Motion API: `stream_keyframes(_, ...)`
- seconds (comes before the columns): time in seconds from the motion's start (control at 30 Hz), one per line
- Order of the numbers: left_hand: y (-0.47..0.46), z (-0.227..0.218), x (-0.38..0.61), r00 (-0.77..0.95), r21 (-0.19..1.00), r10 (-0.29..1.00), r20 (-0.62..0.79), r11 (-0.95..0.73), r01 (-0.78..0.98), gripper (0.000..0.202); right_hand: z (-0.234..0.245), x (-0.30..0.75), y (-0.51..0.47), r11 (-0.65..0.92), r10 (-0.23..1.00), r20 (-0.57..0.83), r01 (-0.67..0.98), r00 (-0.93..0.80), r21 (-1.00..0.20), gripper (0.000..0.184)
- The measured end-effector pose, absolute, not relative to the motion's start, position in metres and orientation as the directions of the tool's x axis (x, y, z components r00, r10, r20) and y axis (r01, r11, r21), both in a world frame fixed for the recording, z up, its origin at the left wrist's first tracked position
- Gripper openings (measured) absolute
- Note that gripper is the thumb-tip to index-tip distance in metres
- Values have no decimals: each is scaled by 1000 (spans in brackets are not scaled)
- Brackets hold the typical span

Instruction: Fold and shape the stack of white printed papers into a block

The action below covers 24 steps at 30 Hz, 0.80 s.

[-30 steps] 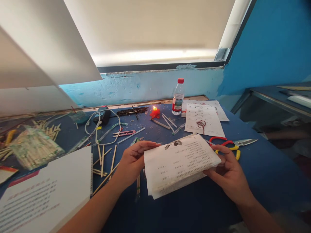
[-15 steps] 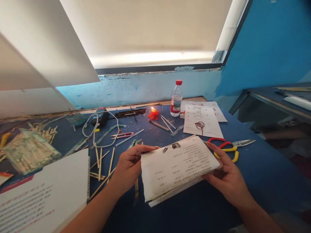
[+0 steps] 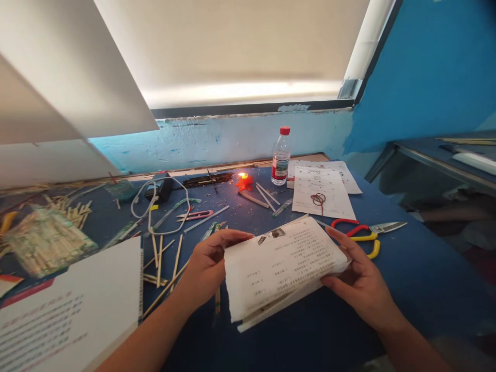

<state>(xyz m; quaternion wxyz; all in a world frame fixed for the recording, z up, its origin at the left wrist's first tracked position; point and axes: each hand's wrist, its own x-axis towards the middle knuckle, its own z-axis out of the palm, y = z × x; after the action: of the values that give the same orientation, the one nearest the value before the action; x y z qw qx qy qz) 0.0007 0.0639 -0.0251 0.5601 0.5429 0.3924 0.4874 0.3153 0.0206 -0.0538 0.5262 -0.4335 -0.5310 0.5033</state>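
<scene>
A folded sheaf of printed paper [image 3: 282,268] is held above the blue table between both my hands, its layers parting along the near edge. My left hand [image 3: 207,268] grips its left edge, fingers behind and thumb in front. At the right end, my right hand [image 3: 360,281] pinches the paper between thumb and fingers. Just beyond the right hand lie scissors [image 3: 372,232] with red and yellow handles. Thin wooden sticks [image 3: 166,258] are scattered by the left hand.
A lit red candle [image 3: 244,181] burns behind the paper, near a red-capped water bottle [image 3: 280,157]. Printed sheets [image 3: 321,194] with a dark red cord [image 3: 318,200] lie at right. Pink thread snips [image 3: 197,215], a white cable [image 3: 134,206] and a spiral notebook [image 3: 96,294] are at left.
The paper tilts slightly in my hands, and its near edge shows a little more of the lower layers. Both hands keep their hold, and the things on the table stay put.
</scene>
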Motion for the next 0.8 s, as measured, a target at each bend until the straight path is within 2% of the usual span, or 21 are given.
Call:
stream_keyframes(0.2,64,-28,2,212,989,975,68,-39,-140,37,-57,319,20,132,987,136,-46,-88,-990,85)
stream_keyframes(0.3,63,-28,0,211,994,974,81,-64,-87,39,-56,319,21,165,980,166,-18,-109,-986,85)
stream_keyframes(0.43,52,-22,-7,191,983,979,71,-101,154,40,-53,315,19,132,986,135,-40,-98,-990,87)
stream_keyframes(0.6,14,-15,-20,-118,849,986,121,-41,526,58,-51,315,17,118,988,123,-57,-89,-991,87)
stream_keyframes(0.67,-5,-12,-22,-134,801,983,122,-18,598,42,-52,317,18,127,985,132,-48,-115,-991,89)
stream_keyframes(0.73,-23,-10,-18,-7,756,997,83,-59,653,17,-54,320,19,131,980,138,-56,-143,-990,92)
stream_keyframes(0.8,-38,-10,-11,90,759,993,82,-121,640,18,-56,321,19,131,977,141,-74,-159,-989,93)
